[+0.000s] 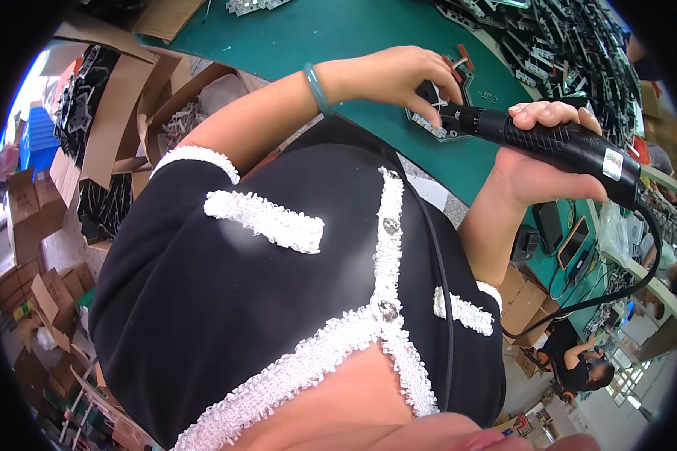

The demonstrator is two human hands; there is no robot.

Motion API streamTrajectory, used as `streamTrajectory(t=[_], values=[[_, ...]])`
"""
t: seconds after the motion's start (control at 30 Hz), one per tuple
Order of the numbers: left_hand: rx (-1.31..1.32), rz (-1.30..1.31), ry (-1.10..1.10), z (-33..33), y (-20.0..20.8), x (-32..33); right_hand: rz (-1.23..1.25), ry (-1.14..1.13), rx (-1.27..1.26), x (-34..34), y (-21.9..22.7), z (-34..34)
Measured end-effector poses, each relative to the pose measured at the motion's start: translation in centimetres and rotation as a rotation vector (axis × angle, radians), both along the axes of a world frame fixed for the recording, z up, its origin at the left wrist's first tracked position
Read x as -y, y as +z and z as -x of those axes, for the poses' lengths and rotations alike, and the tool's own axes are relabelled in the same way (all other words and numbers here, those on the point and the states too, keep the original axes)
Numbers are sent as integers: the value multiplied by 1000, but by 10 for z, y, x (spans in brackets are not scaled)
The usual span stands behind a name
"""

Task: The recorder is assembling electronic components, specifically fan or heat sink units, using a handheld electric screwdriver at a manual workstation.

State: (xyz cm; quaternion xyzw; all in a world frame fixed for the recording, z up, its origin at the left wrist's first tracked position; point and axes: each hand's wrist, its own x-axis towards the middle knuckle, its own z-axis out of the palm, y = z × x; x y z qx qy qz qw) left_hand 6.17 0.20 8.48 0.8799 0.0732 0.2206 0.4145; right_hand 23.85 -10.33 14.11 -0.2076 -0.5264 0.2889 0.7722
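My right hand [538,158] is wrapped round the thick black body of a corded electric screwdriver [557,146], which lies nearly level and points left. Its nose ends beside the fingertips of my left hand [417,75]. The left thumb and fingers curl in round a small dark piece by that tip; what exactly they hold cannot be made out. Beneath them, a grey metal part with a red-orange piece [464,56] rests on the green tabletop [338,34], partly covered by the hand and the tool. A few tiny screws [489,96] lie just beyond the tool.
Black-and-silver metal parts [557,60] are heaped at the far right. The tool's black cord [579,304] loops down at my right. A phone [572,242] and cables lie on the table there. Cardboard boxes [113,113] with parts stand at left. Another person [575,364] works at lower right.
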Motion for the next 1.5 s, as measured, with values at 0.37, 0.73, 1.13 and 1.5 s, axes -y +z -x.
streamTrajectory(t=[0.37, 0.73, 1.13, 1.5], values=[[-42, -165, 192, -5, -65, 21, 123, -71, 47, 0, -37, 8], [-3, -217, 153, -3, -68, 20, 209, -124, 126, 0, -39, 15], [-7, -280, 140, 2, -66, 17, 214, -56, 218, -6, -31, 37], [80, -290, 90, 5, -61, 10, 231, -1, 147, -2, -34, 20]])
